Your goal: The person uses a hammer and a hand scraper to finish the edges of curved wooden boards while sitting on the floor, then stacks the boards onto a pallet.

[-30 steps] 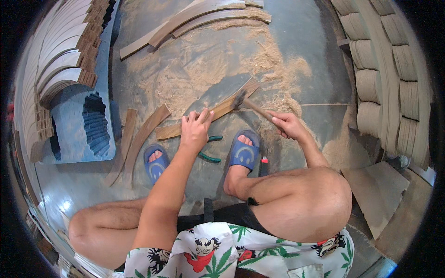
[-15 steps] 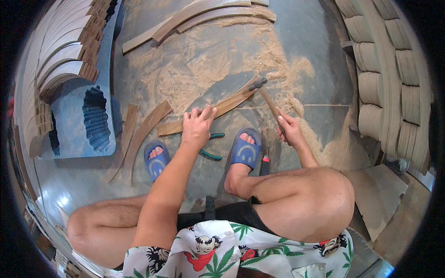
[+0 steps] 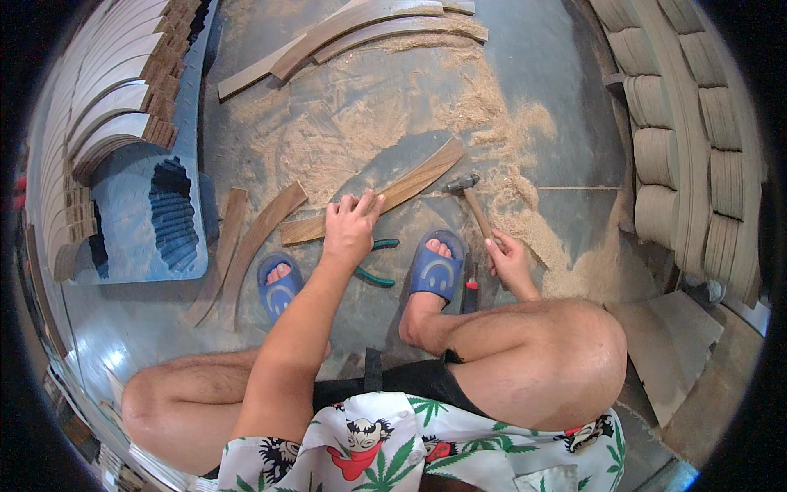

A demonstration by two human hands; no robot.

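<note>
My left hand point(image 3: 350, 228) grips a curved wooden strip point(image 3: 422, 172) near its middle, fingers bent over its far edge. The strip slants on the floor from near my left foot up to the right. In my right hand point(image 3: 511, 261) is a hammer point(image 3: 477, 211), held by its wooden handle. Its dark head is just right of the strip and apart from it. Pliers with green handles point(image 3: 375, 279) lie between my feet, partly hidden by my left forearm. A slim red-and-black tool point(image 3: 471, 285) lies beside my right slipper.
Two more curved strips point(image 3: 261, 234) lie left of my left slipper point(image 3: 279, 287). Several strips point(image 3: 361, 25) rest at the far side amid sawdust point(image 3: 303, 135). Stacked curved boards point(image 3: 119, 131) stand on a blue pallet point(image 3: 188, 262) at left; bundled boards point(image 3: 656, 156) line the right.
The hammer head has come away from the strip's far end, toward me. My right hand has lowered with it. My left hand stays on the strip.
</note>
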